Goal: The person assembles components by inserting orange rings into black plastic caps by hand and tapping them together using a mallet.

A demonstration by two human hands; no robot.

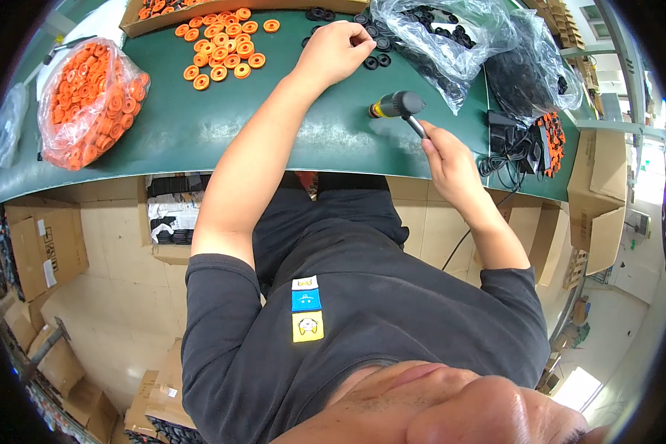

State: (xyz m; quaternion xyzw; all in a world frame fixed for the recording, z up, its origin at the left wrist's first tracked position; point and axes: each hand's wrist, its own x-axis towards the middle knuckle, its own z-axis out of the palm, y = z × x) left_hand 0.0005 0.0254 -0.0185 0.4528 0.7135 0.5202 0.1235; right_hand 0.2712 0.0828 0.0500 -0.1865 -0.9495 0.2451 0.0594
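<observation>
My left hand (337,53) reaches over the far part of the green table (177,140), its fingers curled together. Whatever those fingers may hold is hidden. Small black round parts (377,61) lie right beside and beyond it. To its left, many loose orange wheel-like discs (219,53) are spread on the tabletop. My right hand (451,159) is closed around the handle of a mallet (403,103), near the table's front edge. The mallet has a dark head with a yellow end, which points left.
A clear bag of orange discs (92,103) stands at left, and a cardboard box of orange parts (222,13) at the back. Clear bags with black parts (451,44) sit back right. A black device with cables (512,144) lies at the right edge; cartons (596,200) stand beyond.
</observation>
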